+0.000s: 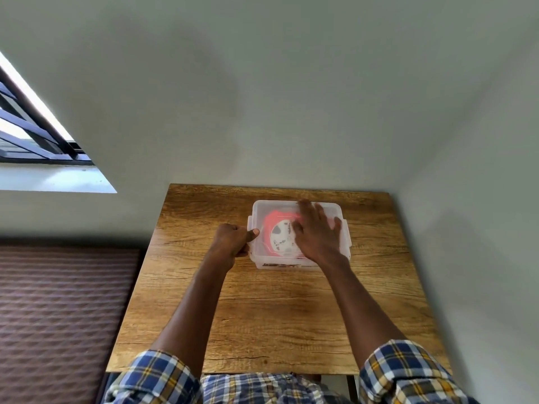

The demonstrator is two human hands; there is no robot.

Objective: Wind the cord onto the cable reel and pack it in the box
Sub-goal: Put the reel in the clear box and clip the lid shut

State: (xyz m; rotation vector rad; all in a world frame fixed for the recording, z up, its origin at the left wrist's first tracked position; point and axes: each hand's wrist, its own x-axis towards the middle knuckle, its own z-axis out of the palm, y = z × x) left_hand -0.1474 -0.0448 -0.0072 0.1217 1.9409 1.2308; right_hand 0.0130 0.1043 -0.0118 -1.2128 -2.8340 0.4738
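Pale grey walls meet in a corner behind the wooden counter (262,316), and the counter is pushed against them. On the far half of the counter stands the clear plastic box (297,265), close to the back wall. Its translucent lid (268,208) lies on top of the box. Through the lid I see the cable reel (281,239) inside the box, with a white round face, and the red cord (272,218) is wound around it.

My right hand (316,233) lies flat on the lid with the fingers spread wide, and it holds nothing. It covers the right part of the reel, so I cannot see that side of the box's inside. My left hand (233,239) is at the left side of the box, curled into a narrow fist. Its thumb touches the side latch (250,228) of the box there. Whether this hand really grips the latch, I cannot tell. Another latch shows at the right side of the box, beyond my right hand.

Left of the box, past the counter's edge, is a window (35,132) with dark bars in the wall. Below it, beside the counter, lies a brown ribbed mat (58,316). Nearest to me are my checked sleeves (157,374), rolled up.
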